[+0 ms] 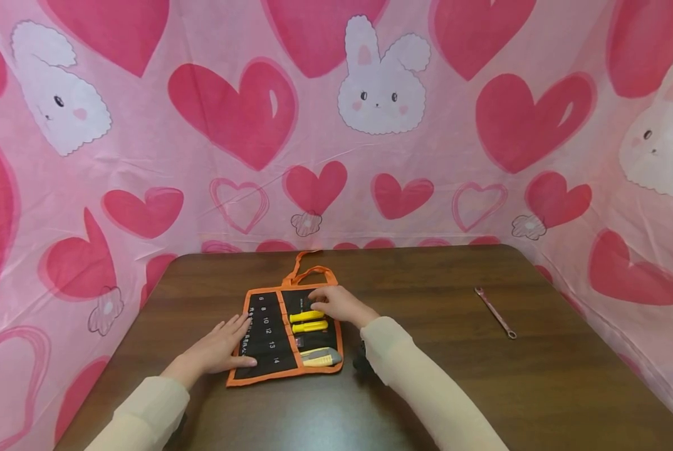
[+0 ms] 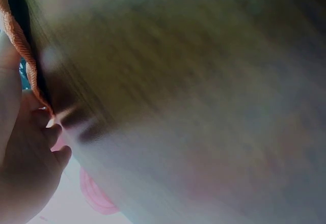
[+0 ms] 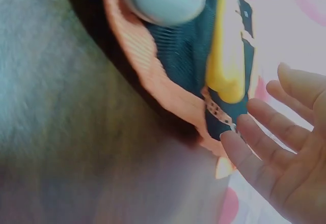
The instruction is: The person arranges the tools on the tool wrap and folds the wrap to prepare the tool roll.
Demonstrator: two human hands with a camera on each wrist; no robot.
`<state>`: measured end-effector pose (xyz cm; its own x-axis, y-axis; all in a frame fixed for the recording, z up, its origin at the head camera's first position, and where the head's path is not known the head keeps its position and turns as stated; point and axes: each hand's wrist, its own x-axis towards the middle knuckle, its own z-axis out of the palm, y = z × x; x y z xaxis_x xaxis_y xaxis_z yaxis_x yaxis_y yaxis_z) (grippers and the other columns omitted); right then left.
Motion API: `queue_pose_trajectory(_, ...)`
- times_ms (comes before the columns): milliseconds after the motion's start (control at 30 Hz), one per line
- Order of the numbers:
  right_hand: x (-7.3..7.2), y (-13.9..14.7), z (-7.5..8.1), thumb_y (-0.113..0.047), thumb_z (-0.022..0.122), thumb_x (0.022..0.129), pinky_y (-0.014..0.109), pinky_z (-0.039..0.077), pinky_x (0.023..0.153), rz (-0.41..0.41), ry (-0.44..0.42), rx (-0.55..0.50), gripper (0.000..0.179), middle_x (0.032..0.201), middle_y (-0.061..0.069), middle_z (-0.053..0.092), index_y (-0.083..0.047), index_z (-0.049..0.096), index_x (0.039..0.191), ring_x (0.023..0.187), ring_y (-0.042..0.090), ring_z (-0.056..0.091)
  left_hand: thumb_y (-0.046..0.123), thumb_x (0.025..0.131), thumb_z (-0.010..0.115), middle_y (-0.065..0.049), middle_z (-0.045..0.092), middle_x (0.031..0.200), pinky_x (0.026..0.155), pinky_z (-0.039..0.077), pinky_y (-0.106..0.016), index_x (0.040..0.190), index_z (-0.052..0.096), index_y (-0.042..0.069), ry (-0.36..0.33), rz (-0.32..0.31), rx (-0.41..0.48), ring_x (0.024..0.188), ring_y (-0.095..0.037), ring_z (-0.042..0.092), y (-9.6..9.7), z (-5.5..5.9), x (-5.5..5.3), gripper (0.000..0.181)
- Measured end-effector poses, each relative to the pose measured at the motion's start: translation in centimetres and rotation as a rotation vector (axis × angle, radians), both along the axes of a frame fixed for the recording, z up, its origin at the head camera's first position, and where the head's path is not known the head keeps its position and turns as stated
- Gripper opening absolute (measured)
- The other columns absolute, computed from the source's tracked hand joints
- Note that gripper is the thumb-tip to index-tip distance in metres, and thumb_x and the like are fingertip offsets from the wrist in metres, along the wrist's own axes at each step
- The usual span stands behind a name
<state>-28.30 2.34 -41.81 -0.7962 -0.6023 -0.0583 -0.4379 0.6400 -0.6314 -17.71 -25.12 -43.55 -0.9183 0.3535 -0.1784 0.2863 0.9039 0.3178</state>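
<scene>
A black tool roll pouch [image 1: 280,335] with orange trim lies spread on the table. Its left panel bears printed size numbers. My left hand [image 1: 215,346] rests on the pouch's left edge, fingers extended and thumb apart. Over the upper right panel is my right hand [image 1: 343,305], its relaxed fingers just beyond two yellow-handled tools [image 1: 309,326] lying side by side in slots. From the right wrist, those fingers look spread and hold nothing, close to a yellow handle [image 3: 225,56]. A yellow and grey utility knife [image 1: 321,357] sits in the lowest slot.
A combination wrench [image 1: 495,313] lies alone on the right of the brown wooden table [image 1: 427,282]. Orange straps [image 1: 297,268] extend from the pouch's top toward the far table edge. Pink heart-and-rabbit cloth [image 1: 314,144] hangs behind and at both sides.
</scene>
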Motion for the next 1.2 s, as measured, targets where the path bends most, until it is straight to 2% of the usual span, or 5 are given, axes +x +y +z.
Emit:
queue_pose_trajectory(200, -0.1, 1.0, 1.2, -0.019, 0.059, 0.092, 0.027, 0.049, 0.067, -0.003, 0.004, -0.058, 0.033, 0.092, 0.002, 0.062, -0.005, 0.059, 0.122, 0.076, 0.014, 0.055, 0.06, 0.073, 0.064, -0.026, 0.025, 0.144, 0.106, 0.014, -0.055, 0.139, 0.031, -0.006, -0.003, 0.003, -0.001, 0.133, -0.042, 0.017, 0.0, 0.0, 0.1, 0.099)
queue_pose_trajectory(433, -0.2, 1.9, 2.2, -0.023, 0.061, 0.09, 0.03, 0.05, 0.077, -0.047, 0.011, -0.083, 0.037, 0.101, 0.001, 0.061, -0.008, 0.058, 0.124, 0.087, 0.016, 0.055, 0.061, 0.073, 0.063, -0.026, 0.025, 0.145, 0.105, 0.013, -0.056, 0.139, 0.03, -0.007, -0.008, 0.004, -0.002, 0.133, -0.043, 0.017, 0.0, -0.1, 0.0, 0.1)
queue_pose_trajectory(667, -0.3, 2.9, 3.2, -0.026, 0.063, 0.089, 0.036, 0.048, 0.085, -0.065, 0.042, -0.129, 0.04, 0.114, 0.009, 0.059, -0.011, 0.056, 0.126, 0.098, 0.02, 0.055, 0.062, 0.073, 0.062, -0.024, 0.024, 0.145, 0.106, 0.013, -0.054, 0.14, 0.03, -0.006, -0.013, 0.008, 0.003, 0.134, -0.041, 0.016, 0.0, -0.1, -0.1, 0.1)
queue_pose_trajectory(967, -0.4, 4.7, 4.6, -0.021, 0.065, 0.087, 0.038, 0.047, 0.086, -0.074, 0.089, -0.229, 0.043, 0.112, 0.008, 0.06, -0.009, 0.055, 0.127, 0.1, 0.02, 0.056, 0.059, 0.074, 0.064, -0.025, 0.025, 0.144, 0.105, 0.014, -0.055, 0.139, 0.031, -0.006, -0.007, 0.0, 0.01, 0.133, -0.042, 0.017, -0.1, 0.1, 0.1, 0.098)
queue_pose_trajectory(1200, -0.5, 5.9, 6.1, -0.025, 0.067, 0.086, 0.037, 0.048, 0.085, -0.1, 0.134, -0.256, 0.046, 0.11, 0.01, 0.061, -0.011, 0.053, 0.128, 0.098, 0.021, 0.056, 0.059, 0.074, 0.063, -0.026, 0.025, 0.144, 0.105, 0.014, -0.055, 0.139, 0.031, -0.007, -0.002, -0.007, 0.011, 0.133, -0.042, 0.018, -0.1, 0.2, 0.1, 0.098)
